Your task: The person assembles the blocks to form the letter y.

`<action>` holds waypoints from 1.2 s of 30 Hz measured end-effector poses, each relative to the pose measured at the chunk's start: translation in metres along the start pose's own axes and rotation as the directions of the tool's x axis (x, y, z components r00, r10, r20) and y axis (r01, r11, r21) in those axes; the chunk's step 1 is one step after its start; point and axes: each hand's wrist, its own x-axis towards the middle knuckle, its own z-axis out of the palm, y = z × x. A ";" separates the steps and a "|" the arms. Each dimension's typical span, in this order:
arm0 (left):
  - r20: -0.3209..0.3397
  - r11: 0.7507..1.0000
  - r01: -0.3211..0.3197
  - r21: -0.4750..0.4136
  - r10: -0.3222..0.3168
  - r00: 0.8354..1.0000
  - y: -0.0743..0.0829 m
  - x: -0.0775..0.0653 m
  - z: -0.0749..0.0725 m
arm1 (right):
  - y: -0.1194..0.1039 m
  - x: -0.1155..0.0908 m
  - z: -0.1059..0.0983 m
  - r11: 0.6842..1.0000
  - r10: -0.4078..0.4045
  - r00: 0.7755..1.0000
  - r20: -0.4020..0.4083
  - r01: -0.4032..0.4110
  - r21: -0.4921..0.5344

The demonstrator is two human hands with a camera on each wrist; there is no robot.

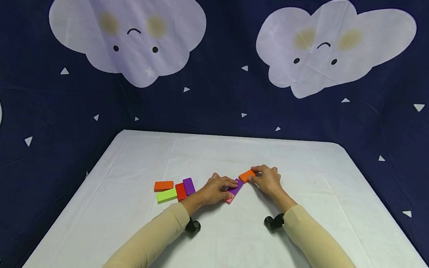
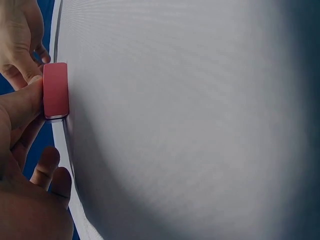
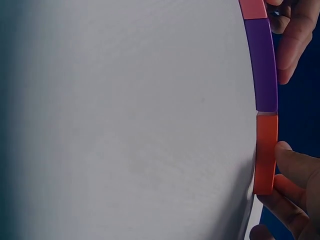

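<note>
Pink, purple and orange blocks form a slanting row on the white table. With thumb and fingers, my left hand holds the pink block, its forefinger reaching over the purple one. In the left wrist view the thumb is against the pink block. My right hand pinches the orange block at its far right end. The right wrist view has the orange block end to end with the purple block, a thin gap between them.
Left of my left hand lies a group of loose blocks: orange, lime green, red and purple. The white table ends at a dark blue cloth with clouds behind it.
</note>
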 end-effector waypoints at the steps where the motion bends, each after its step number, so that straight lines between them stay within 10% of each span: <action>1: -0.001 1.000 -0.002 -0.004 0.002 1.000 0.000 0.000 0.000 | 0.000 0.000 0.000 1.000 -0.004 1.000 0.001 0.004 0.000; 36: 0.005 1.000 0.019 0.003 -0.019 1.000 -0.001 0.002 0.002 | -0.005 0.010 0.002 0.993 -0.106 0.989 0.106 0.111 -0.050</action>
